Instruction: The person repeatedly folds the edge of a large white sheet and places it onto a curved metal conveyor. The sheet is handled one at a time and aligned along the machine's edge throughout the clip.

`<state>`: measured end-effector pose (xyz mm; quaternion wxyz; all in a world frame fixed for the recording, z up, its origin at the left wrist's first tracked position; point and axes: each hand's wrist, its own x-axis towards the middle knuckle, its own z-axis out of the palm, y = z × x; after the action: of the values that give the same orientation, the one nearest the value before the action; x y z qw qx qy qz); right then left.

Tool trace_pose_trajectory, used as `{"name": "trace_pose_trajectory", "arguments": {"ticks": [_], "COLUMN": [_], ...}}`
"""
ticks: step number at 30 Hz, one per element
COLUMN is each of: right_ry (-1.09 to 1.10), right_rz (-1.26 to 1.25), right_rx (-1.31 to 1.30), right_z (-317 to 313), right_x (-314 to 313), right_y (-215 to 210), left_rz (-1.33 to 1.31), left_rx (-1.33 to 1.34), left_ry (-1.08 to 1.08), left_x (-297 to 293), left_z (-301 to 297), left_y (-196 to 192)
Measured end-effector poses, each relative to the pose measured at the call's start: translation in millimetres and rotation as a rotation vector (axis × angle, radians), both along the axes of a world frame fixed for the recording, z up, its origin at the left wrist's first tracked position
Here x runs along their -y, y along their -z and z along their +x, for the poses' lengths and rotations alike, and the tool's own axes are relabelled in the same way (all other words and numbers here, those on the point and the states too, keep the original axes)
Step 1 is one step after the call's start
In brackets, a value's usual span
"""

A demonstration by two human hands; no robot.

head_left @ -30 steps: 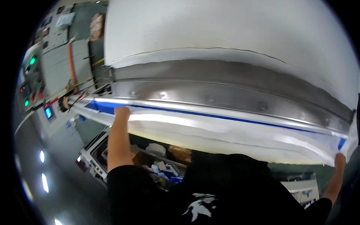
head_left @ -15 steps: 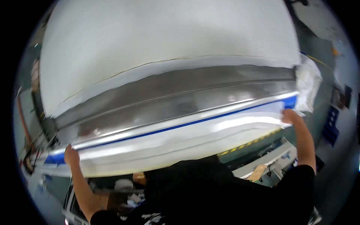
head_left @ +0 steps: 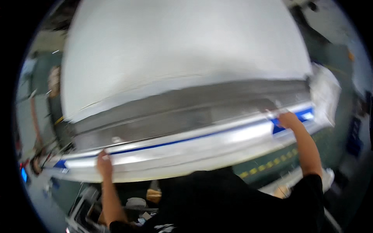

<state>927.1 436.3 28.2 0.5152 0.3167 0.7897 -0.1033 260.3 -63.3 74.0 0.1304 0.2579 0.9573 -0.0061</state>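
A long white sheet (head_left: 186, 153) lies over a blue strip along the near side of a wide bench. Its upper edge runs beside a thin blue line (head_left: 167, 143), and blue shows past both of its ends. My left hand (head_left: 104, 165) is at the sheet's upper edge left of the middle, fingers closed together on it. Near the sheet's right end is my right hand (head_left: 286, 120), by the blue patch (head_left: 303, 114); motion smears its fingers. Beyond the sheet stretches a grey metal plate (head_left: 186, 120).
A broad white fabric (head_left: 186, 42) covers the far side, its near edge lying on the metal plate. Crumpled white material (head_left: 325, 93) hangs at the right end. Below the near edge are a white bowl-like object (head_left: 136, 202) and yellow-dashed floor tape (head_left: 268, 165).
Both hands have moved inward along the sheet's upper edge, the left one to the right and the right one to the left. More blue shows at the right end. The view has shifted.
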Motion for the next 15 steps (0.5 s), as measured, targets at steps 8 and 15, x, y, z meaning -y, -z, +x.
{"name": "trace_pose_trajectory", "arguments": {"ticks": [8,15], "right_ry": [0.361,0.211], "right_rz": [0.275,0.086], "right_rx": [-0.311,-0.512], "right_z": [-30,-99], "right_x": [51,68], "right_y": [-21,-21], "left_rz": [0.361,0.328], "left_rx": [-0.031,0.046], "left_ry": [0.112,-0.171], "left_x": [1,-9], "left_z": [88,102], "left_y": [0,-12]}}
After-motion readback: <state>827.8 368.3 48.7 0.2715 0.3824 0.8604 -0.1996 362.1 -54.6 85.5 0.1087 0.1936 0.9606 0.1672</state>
